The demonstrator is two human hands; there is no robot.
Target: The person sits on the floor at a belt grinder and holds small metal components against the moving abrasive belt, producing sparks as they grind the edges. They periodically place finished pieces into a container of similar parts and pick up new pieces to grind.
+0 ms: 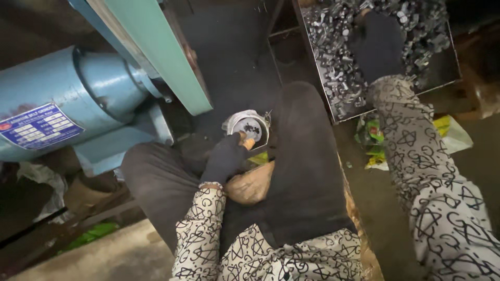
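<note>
Both hands were gloved and well apart: left hand [225, 157] pinched at the small round metal cup [249, 127] by the lap, right hand [376, 44] sunk into the tray [448, 73] of metal parts [333, 67] far ahead-right, grip unclear.

Blue motor [78, 104] and green guard [156, 47] crowding left.

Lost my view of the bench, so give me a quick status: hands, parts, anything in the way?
Left hand, gloved, on the small metal cup at the lap. Right hand, gloved, in the tray of metal parts. Blue motor close at left, not touching.
</note>
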